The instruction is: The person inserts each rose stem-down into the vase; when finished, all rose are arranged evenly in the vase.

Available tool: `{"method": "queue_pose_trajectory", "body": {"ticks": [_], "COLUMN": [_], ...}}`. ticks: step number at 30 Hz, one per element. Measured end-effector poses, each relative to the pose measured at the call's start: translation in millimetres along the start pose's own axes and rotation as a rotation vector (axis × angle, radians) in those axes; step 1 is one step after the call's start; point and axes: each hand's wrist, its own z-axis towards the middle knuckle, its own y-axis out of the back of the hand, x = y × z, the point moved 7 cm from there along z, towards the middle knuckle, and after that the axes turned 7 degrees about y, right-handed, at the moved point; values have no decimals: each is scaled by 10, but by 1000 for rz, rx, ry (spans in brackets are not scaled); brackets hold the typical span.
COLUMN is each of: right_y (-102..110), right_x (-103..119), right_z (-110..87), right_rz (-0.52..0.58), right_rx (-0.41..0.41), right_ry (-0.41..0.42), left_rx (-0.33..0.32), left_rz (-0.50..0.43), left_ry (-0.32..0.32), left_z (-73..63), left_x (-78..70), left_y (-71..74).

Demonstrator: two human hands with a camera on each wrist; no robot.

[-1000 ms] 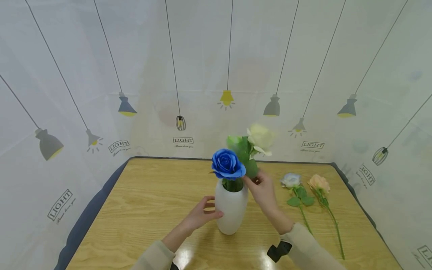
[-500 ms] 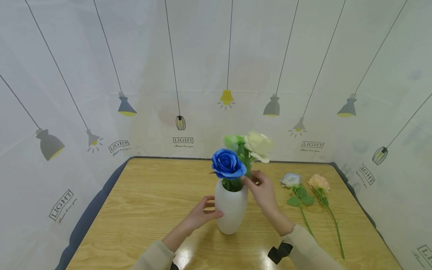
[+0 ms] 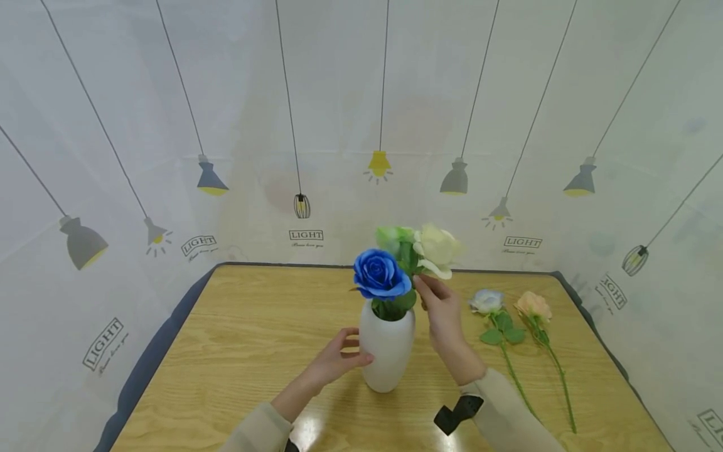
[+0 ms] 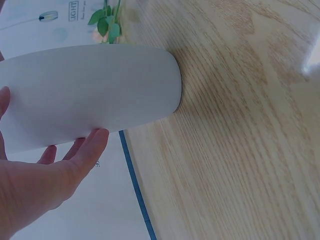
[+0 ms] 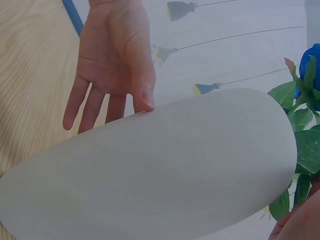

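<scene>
A white vase [image 3: 386,351] stands upright on the wooden table. My left hand [image 3: 333,363] steadies its left side, thumb at the front and fingers curving behind it; the left wrist view shows this hand [image 4: 60,175] against the vase wall. In the vase are a blue rose [image 3: 381,274] and a pale green flower [image 3: 392,237] behind it. My right hand [image 3: 442,311] pinches a white rose [image 3: 437,248] just under its bloom, to the right of the blue one. Its lower stem is hidden. In the right wrist view, green leaves [image 5: 305,145] crowd the vase mouth.
To the right on the table [image 3: 254,326] lie a pale blue rose [image 3: 487,301] and a peach flower [image 3: 533,307], stems toward me. A patterned cloth backdrop [image 3: 339,125] rises behind and along both sides.
The white rose has come down a little and shifted slightly since a second ago. My right hand has moved up, closer under its bloom. My left hand stays at the vase.
</scene>
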Motion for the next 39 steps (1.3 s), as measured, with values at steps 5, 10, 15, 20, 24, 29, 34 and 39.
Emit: {"method": "queue_pose_trajectory", "body": {"ticks": [5,10,15,20,24,29,34,39], "right_y": [-20,-34,-69,-78,-76,-68,-61,-46], "right_x": [0,-30,-90,-149,-176,-196,-211,-232], "right_z": [13,12,12,-12,-24,-35,-34,-29], "right_rz": [21,-22,-62,-91,-101,-109,-113,-109], "right_rx": [-7,39,77,101,108,114,113,116], "right_ry": [-15,-27,-16,-32,-35,-32,-36,-41], "left_rx": [-1,-3,0,1,-2,0,9,10], "left_rz": [2,7,1,4,6,12,3,4], "left_ry": [-7,-4,3,5,5,1,3,-2], "left_z": [-22,-31,-22,-23,-20,-60,-160,-142], "left_x": [-31,-52,-37,-39,-42,-98,-236,-211], "left_y": [-16,-21,-24,-29,-29,-31,-46,-45]}}
